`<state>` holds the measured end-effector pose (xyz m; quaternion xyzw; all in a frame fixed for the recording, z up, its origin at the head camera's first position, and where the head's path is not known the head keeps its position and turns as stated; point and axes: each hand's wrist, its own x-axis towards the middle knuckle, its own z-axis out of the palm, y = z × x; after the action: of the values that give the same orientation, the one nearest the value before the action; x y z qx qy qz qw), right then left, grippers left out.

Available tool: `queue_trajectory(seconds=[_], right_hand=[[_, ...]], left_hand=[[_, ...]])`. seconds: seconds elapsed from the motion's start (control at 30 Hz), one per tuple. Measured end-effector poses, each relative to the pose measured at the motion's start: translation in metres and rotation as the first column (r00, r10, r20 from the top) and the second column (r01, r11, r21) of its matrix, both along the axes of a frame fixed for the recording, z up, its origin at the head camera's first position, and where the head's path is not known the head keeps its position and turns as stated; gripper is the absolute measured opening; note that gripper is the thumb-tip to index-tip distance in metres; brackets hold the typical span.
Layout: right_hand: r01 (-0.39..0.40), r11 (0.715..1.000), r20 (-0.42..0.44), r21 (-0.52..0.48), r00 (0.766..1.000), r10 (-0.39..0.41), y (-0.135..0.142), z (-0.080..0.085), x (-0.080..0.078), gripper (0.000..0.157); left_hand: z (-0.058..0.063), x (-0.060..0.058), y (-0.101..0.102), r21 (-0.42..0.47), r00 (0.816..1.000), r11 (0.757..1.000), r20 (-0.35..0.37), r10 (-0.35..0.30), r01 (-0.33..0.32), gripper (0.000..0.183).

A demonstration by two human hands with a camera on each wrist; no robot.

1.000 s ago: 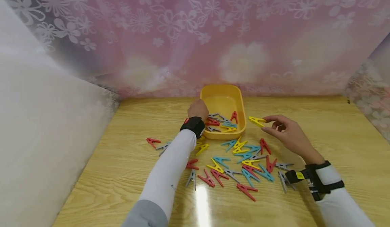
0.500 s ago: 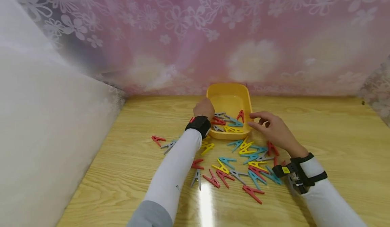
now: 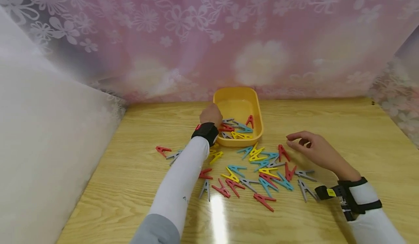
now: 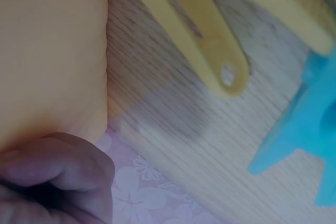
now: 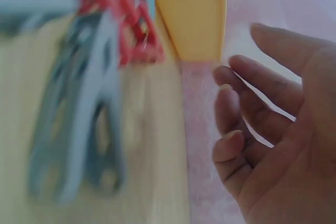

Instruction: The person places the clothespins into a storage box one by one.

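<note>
In the head view, a yellow plastic bin (image 3: 243, 142) stands at the back, with several clothespins inside, among them yellow ones (image 3: 241, 135) near its front wall. My left hand (image 3: 211, 114) is at the bin's left wall with curled fingers, gripping its edge; the fingertips are hidden. In the left wrist view those fingers (image 4: 63, 169) show against the bin's yellow side. To the right of the bin, my right hand (image 3: 312, 148) is raised over the table, fingers loosely bent and thumb apart. Nothing is between its fingers in the right wrist view.
Red, blue, yellow and grey clothespins lie scattered in front of the bin, such as a red one (image 3: 264, 202) and a grey one (image 3: 306, 190) near the right wrist. A floral cloth (image 3: 183, 69) hangs behind the wooden table (image 3: 108, 200).
My right hand first held a yellow clothespin, then reached the bin's right edge and let it go inside. It has since drawn back to the right. The left hand stays at the bin.
</note>
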<state>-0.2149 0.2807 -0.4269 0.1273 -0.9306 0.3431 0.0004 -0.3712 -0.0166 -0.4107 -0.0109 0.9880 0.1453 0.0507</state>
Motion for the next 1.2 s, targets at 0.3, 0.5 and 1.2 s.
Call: queue_trajectory(seconds=[0.3,0.5,1.2], right_hand=[[-0.043,0.999,0.099,0.022,0.994,0.041,0.033,-0.009,0.031,0.035],[-0.065,0.998,0.126,0.000,0.990,0.064,0.047,-0.012,0.044,0.035],[-0.009,1.000,0.051,0.025,0.999,0.007,0.060,-0.024,0.061,0.030]], left_hand=[[0.001,0.001,-0.001,0.020,1.000,1.000,-0.017,-0.009,0.010,0.025],[0.001,0.001,0.000,0.015,1.000,1.000,-0.014,-0.012,0.012,0.021],[-0.003,-0.002,0.000,0.021,1.000,1.000,-0.016,0.017,-0.017,0.019]])
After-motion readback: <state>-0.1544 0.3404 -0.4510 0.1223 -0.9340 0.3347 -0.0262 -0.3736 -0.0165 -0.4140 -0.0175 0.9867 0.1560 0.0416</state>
